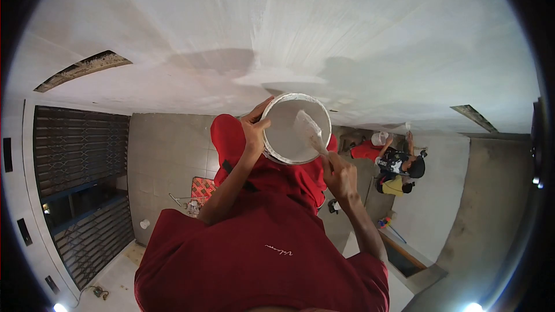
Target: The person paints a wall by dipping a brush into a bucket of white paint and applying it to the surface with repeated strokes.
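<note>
Dipping, seemingly, at twelve o'clock: left hand (254, 127) clamps a round white plastic bucket (298, 96) by its nine-o'clock rim, right hand (340, 176) grips a white-coated tool (310, 128), probably a brush, whose lift calls for steadiness.

Brush (309, 128) crosses bucket (296, 96) rim; left hand (254, 130) lies at bucket's left, right hand (342, 177) at lower right. Grille (81, 150) stands left of bucket, co-workers (398, 162) right.

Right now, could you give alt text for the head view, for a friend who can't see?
The wearer's left hand grips a round bucket at its rim, while the right hand holds a white-coated brush, its head within the bucket's opening. A streaky pale surface fills the top; other people are at the right.
</note>
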`<state>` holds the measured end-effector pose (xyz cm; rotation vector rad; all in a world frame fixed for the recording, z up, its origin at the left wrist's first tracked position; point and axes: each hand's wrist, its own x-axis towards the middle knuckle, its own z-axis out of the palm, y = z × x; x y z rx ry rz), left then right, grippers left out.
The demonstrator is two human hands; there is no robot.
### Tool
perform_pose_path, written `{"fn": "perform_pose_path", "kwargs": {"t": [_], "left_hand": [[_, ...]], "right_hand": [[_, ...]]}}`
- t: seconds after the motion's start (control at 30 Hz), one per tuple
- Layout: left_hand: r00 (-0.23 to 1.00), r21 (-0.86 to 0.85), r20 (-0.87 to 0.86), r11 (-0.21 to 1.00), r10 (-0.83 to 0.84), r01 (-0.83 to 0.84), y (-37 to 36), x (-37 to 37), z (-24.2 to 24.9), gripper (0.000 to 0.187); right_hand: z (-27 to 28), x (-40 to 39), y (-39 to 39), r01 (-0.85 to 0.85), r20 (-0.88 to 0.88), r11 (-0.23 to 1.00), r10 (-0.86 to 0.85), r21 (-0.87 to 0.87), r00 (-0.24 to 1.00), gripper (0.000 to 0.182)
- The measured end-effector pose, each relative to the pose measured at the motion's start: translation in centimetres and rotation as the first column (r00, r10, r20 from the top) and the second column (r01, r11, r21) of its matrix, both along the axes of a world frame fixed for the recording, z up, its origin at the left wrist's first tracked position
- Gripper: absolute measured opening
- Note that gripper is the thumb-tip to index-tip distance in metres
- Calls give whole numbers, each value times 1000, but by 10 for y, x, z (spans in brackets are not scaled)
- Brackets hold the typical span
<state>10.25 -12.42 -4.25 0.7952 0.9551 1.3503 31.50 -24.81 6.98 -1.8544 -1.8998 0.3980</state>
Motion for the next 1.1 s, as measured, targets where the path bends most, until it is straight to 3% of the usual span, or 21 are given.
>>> {"fn": "perform_pose_path", "kwargs": {"t": [0.33,0.63,0.73,0.87,0.97,1.03,1.07,1.1], "left_hand": [[1000,9,9,1000,-13,13,0,-2,6,59],[1000,-11,25,1000,-17,17,0,-2,5,60],[999,-7,35,1000,-19,19,-1,-1,4,61],[999,38,-48,999,-16,17,-2,1,4,66],[1000,36,-3,999,-1,1,-5,2,6,61],[999,49,-48,999,-16,18,-8,1,2,52],[807,184,-584,982,84,32,-15,0,-13,41],[877,296,-456,955,150,-9,-8,4,-22,40]], "right_hand": [[-7,2,-1,-6,15,999,5,48,1000,9],[-7,-2,-9,51,-24,993,-49,110,999,14],[-7,-3,-13,55,-79,991,-45,126,996,16],[3,-4,-17,128,-221,991,-131,-28,966,19],[-9,-1,-24,134,-378,987,-159,-92,912,23],[-19,5,-30,136,-505,975,-207,-174,838,26],[-27,12,-40,94,-483,970,-195,-225,854,29],[-59,16,-47,110,-268,932,-210,-346,940,31]]}}
